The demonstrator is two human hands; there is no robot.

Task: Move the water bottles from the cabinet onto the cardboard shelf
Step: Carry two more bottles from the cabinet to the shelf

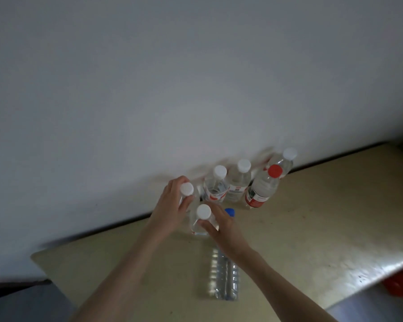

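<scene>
Now both hands (pixel 196 212) grip clear ribbed plastic bottles (pixel 201 221).

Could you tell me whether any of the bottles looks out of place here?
Yes: the blue-capped bottle lies on its side on the tan surface, partly under the right hand, while the white-capped and red-capped bottle stand upright. No spill shows.

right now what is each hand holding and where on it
The left hand grips a white-capped bottle by its neck and shoulder. The right hand grips another white-capped bottle around its upper body, just below the cap.
</scene>
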